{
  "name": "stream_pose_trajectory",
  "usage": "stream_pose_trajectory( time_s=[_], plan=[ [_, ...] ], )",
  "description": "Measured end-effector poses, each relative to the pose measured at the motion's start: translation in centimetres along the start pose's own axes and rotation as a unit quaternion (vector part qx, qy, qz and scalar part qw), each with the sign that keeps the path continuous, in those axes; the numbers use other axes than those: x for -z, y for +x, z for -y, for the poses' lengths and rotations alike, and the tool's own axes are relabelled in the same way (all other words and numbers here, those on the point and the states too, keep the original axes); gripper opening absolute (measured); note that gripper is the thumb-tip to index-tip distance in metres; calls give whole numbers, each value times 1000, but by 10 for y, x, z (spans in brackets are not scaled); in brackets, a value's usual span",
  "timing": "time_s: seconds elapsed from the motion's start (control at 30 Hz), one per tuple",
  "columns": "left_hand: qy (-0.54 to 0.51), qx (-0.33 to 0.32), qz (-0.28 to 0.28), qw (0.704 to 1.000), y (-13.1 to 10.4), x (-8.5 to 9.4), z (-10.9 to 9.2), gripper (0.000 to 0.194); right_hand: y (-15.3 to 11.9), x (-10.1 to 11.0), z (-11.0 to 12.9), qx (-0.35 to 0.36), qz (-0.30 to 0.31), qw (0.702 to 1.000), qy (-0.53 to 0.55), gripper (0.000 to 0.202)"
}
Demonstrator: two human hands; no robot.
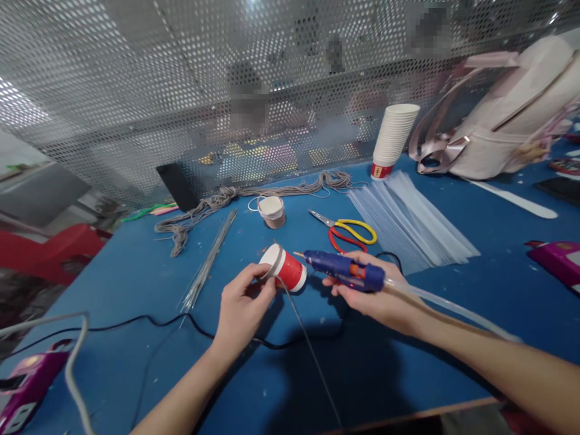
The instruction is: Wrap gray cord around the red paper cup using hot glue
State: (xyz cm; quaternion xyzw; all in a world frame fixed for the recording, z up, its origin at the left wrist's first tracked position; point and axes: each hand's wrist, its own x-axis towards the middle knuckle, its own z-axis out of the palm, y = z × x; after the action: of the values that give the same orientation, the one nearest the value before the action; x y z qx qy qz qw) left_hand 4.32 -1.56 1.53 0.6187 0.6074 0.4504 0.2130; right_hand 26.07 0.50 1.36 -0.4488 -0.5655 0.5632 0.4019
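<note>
My left hand (247,296) pinches a red and white paper cup (292,272) tipped on its side. Grey cord (301,326) wraps round the cup near its rim, and its free length trails down toward the table's front edge. In my right hand (362,296) is a blue hot glue gun (342,269), with a long clear glue stick (453,311) sticking out of its back. The gun's nozzle points left, just beside the cup; I cannot tell whether it touches. Behind the cup stands a small cord-wrapped cup (272,212) with a white top.
Scissors (348,232) with red and yellow handles lie beyond the glue gun, beside clear plastic strips (412,220). Stacked paper cups (394,139) and a pale backpack (493,121) stand at the back right. Left are thin wires (211,260), grey cord bundles (222,196) and a black cable (145,318).
</note>
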Motion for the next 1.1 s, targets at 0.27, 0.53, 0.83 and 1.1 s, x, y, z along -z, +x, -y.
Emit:
stream_pose_trajectory(
  time_s=[0.27,0.53,0.83,1.1],
  plan=[
    [-6,-11,11,1000,-3,-3,1,11,-11,0,-6,50,83,988,-120,10],
    [-14,-11,23,1000,-7,-6,2,11,-12,-6,-4,93,70,982,-146,6],
    [-17,-12,25,999,-7,-7,2,11,-11,-8,-10,169,95,963,-187,8],
    [-20,-14,25,999,-7,-9,0,12,-10,-8,-20,234,78,944,-219,7]
  ],
)
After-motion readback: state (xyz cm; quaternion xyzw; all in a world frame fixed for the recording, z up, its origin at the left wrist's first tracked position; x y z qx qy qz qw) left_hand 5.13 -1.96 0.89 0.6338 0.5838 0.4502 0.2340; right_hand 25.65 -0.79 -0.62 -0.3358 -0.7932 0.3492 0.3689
